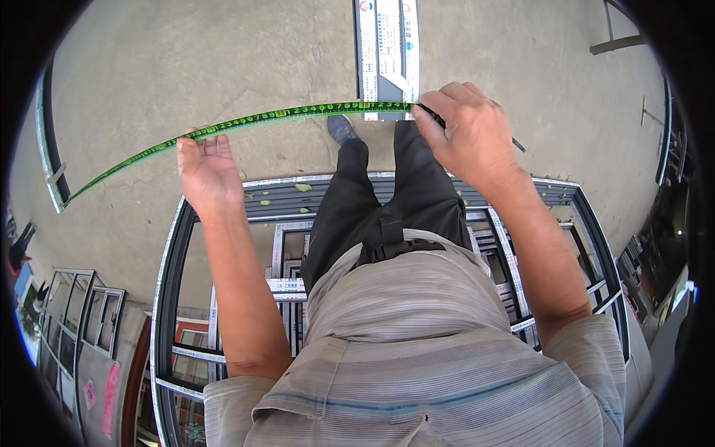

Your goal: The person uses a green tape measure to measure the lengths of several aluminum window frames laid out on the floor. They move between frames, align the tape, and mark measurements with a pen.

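Note:
A green tape measure blade (298, 112) with dark markings stretches across the view in a slight arch. My left hand (211, 175) pinches the blade between thumb and fingers, palm turned up. At the blade's right end my right hand (473, 134) is closed around the tape measure's case, which its fingers mostly hide. From my left hand the blade slopes on to the lower corner of a white-edged frame (46, 138) at the far left. Close beside my right hand, the near end of a grey profile bar (391, 89) with printed white film lies beneath the blade.
Behind my legs, a large dark window frame (165, 298) with white film edges rests among stacked smaller frames (287, 285). Several leaves (303, 188) lie on its rail. More frames (100, 320) lean at lower left. Dark clutter (644, 261) lines the right side of the concrete floor (223, 59).

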A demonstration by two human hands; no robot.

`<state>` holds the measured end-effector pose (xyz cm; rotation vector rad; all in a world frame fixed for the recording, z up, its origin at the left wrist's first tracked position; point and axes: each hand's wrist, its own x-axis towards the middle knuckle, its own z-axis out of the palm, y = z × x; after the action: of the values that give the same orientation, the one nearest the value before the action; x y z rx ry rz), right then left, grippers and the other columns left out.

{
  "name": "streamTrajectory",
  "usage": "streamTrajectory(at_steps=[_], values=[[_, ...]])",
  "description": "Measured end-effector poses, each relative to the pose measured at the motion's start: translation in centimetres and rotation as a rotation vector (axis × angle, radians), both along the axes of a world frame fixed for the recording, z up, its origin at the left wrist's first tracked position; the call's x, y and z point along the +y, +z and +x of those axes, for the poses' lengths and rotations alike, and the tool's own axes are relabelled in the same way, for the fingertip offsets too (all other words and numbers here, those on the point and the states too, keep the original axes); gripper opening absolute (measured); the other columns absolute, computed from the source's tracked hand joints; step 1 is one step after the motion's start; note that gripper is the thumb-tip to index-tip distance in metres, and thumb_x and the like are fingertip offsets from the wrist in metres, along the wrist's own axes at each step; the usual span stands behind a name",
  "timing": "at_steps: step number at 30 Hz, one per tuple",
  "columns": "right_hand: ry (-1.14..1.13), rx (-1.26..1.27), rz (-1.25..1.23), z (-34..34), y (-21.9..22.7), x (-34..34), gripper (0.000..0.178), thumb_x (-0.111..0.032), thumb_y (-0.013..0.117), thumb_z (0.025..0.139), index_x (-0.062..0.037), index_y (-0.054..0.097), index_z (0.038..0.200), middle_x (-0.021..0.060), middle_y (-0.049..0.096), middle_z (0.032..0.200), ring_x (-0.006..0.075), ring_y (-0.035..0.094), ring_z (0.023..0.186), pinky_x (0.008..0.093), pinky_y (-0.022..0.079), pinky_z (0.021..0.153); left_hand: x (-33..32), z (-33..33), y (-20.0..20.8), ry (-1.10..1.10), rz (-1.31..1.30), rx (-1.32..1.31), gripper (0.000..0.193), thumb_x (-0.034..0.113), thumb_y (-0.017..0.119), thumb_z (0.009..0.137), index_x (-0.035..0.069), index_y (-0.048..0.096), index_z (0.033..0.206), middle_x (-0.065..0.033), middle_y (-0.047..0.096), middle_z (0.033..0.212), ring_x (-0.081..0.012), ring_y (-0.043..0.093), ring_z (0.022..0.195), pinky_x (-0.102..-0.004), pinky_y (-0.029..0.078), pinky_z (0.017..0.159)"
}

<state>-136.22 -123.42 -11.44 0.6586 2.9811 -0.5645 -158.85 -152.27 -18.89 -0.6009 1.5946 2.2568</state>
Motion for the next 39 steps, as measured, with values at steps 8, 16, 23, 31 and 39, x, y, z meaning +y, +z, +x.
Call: streamTrajectory(at_steps=[8, 16, 23, 31, 39], values=[[-0.003, -0.024, 0.001, -0.19, 0.27, -0.06, 0.017, -0.027, 0.076, 0.098, -0.0109, 0.081, 0.098, 0.0054, 0.072, 0.092, 0.0283, 0.072, 0.094, 0.0466, 0.059, 0.076, -0.32, -0.14, -0.1, -0.008, 0.026, 0.011, 0.016, 0.017, 0.062, 0.112, 0.009, 0.061, 0.126, -0.0034, 0.068, 0.123, -0.0215, 0.062, 0.111, -0.0425, 0.051, 0.105], [-0.01, -0.032, -0.003, -0.3, 0.49, -0.24, 0.017, -0.026, 0.075, 0.099, -0.0101, 0.08, 0.097, 0.0061, 0.072, 0.092, 0.0289, 0.072, 0.094, 0.0468, 0.058, 0.075, -0.46, -0.32, 0.05, -0.013, 0.046, 0.012, 0.016, 0.016, 0.065, 0.111, 0.009, 0.061, 0.124, -0.004, 0.068, 0.122, -0.022, 0.063, 0.111, -0.0438, 0.049, 0.109], [-0.024, -0.023, -0.023, -0.32, 0.39, -0.32, 0.017, -0.026, 0.076, 0.098, -0.0097, 0.079, 0.096, 0.0068, 0.071, 0.09, 0.03, 0.071, 0.093, 0.048, 0.057, 0.074, -0.18, -0.68, 0.24, -0.032, 0.047, 0.021, 0.015, 0.016, 0.065, 0.111, 0.009, 0.061, 0.124, -0.0047, 0.067, 0.12, -0.0225, 0.063, 0.111, -0.0436, 0.049, 0.109], [-0.019, -0.007, -0.021, -0.41, 0.47, -0.28, 0.018, -0.026, 0.077, 0.097, -0.0089, 0.078, 0.093, 0.007, 0.07, 0.087, 0.0296, 0.071, 0.09, 0.0476, 0.057, 0.071, 0.02, -0.52, 0.51, -0.027, 0.015, 0.007, 0.016, 0.017, 0.064, 0.111, 0.009, 0.062, 0.124, -0.0047, 0.067, 0.119, -0.0219, 0.062, 0.11, -0.0428, 0.049, 0.107], [-0.013, 0.01, -0.012, -0.34, 0.31, -0.36, 0.016, -0.024, 0.078, 0.095, -0.0085, 0.078, 0.09, 0.0061, 0.069, 0.084, 0.0289, 0.07, 0.087, 0.0467, 0.056, 0.068, -0.53, -0.37, 0.04, -0.045, 0.022, -0.013, 0.015, 0.018, 0.063, 0.111, 0.01, 0.063, 0.124, -0.0038, 0.067, 0.116, -0.0205, 0.062, 0.109, -0.0414, 0.048, 0.106]])
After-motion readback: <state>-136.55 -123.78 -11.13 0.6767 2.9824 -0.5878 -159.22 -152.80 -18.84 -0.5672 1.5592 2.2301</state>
